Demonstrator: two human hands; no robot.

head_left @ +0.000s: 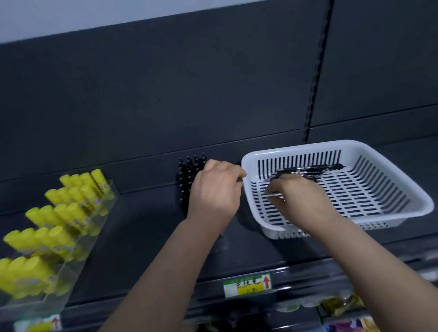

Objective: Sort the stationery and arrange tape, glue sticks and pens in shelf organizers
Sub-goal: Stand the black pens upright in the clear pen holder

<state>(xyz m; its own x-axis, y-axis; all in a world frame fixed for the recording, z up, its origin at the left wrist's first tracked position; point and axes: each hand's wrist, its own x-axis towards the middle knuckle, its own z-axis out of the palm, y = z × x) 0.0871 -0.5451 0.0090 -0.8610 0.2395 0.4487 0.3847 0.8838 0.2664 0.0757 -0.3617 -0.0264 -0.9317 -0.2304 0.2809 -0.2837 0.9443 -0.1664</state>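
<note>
A dark shelf point(130, 235) runs across the middle of the frame, backed by a dark panel. At right of centre sits a white slotted basket point(378, 156), tilted a little, its near left corner at the shelf's front part. Inside it, along the far wall, lies a small bunch of black pens point(311, 170) with glints of clear plastic on them; they lie flat and roughly side by side, pointing left to right. The right hand point(299, 200) reaches into the basket from the lower right, fingers curled narrow over the near end of the pens; it looks to be pinching one, though blur hides whether anything is truly gripped. The left hand point(216, 191) is at frame centre, just left of the basket's left rim, knuckles up and fingers bent round a row of black pens point(191, 177) standing upright in a tight block against the back panel; the hand touches them, but a firm hold cannot be told. At the left of the frame a clear stepped organizer point(67, 270) holds glue sticks point(53, 235) with bright yellow caps, set in rows that climb from lower left toward the upper right, each row leaning back. On the shelf's front edge, bottom centre, is a green and yellow price tag point(247, 285) with a red arrow; a like tag point(38, 324) shows at lower left.
</note>
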